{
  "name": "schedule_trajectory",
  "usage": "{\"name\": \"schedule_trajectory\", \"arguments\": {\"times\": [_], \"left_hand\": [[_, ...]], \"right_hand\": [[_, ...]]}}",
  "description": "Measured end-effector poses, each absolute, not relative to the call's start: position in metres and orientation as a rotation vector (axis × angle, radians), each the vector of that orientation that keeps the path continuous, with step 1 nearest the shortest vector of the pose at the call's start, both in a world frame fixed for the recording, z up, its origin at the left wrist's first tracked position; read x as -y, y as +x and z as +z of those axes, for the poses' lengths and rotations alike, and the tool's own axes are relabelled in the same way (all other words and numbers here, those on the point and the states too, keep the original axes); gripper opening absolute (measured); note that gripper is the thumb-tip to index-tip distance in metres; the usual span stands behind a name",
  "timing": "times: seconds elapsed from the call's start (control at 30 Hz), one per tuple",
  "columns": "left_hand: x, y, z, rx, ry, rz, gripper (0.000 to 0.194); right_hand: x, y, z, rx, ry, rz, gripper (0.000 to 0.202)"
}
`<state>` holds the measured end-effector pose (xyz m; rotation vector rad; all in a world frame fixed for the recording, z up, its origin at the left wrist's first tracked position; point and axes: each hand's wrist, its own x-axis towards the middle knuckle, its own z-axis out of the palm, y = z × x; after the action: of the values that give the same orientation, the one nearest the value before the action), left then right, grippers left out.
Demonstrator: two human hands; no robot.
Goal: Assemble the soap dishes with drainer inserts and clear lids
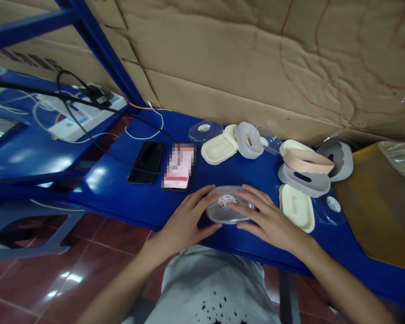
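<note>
An oval soap box (pixel 214 211) with a see-through lid and a round sticker is at the table's front edge, between my two hands. My left hand (pixel 191 218) grips its left end, fingertips on the lid's far rim and thumb at the near edge. Across the right end, my right hand (pixel 270 216) has its fingers over the lid and its thumb low at the near side. The box's lower part is mostly hidden. Behind it lie a cream soap dish (pixel 219 150), a light grey slotted piece (pixel 249 139) and a clear lid (pixel 205 130) with a sticker.
Two phones, one dark (pixel 146 162) and one lit (pixel 179 166), lie left of my hands. On the right are stacked grey and pink pieces (pixel 305 173), a cream dish (pixel 297 207), a clear lid (pixel 332 209) and a cardboard box (pixel 384 207). Cables cross the left.
</note>
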<state>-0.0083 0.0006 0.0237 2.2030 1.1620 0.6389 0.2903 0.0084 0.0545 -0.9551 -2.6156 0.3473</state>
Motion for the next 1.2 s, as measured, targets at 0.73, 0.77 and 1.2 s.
{"name": "schedule_trajectory", "arguments": {"times": [0.73,0.77,1.2], "left_hand": [[-0.101,0.032,0.050,-1.082,2.477,0.398,0.090],[-0.102,0.032,0.048,-1.078,2.481,0.412,0.090],[-0.121,0.043,0.056,-0.967,2.560,0.379,0.091]], "right_hand": [[-0.031,0.329,0.038,2.478,-1.232,-0.011,0.065],[-0.031,0.330,0.039,2.476,-1.227,-0.009,0.064],[-0.033,0.333,0.041,2.467,-1.151,0.034,0.062]]}}
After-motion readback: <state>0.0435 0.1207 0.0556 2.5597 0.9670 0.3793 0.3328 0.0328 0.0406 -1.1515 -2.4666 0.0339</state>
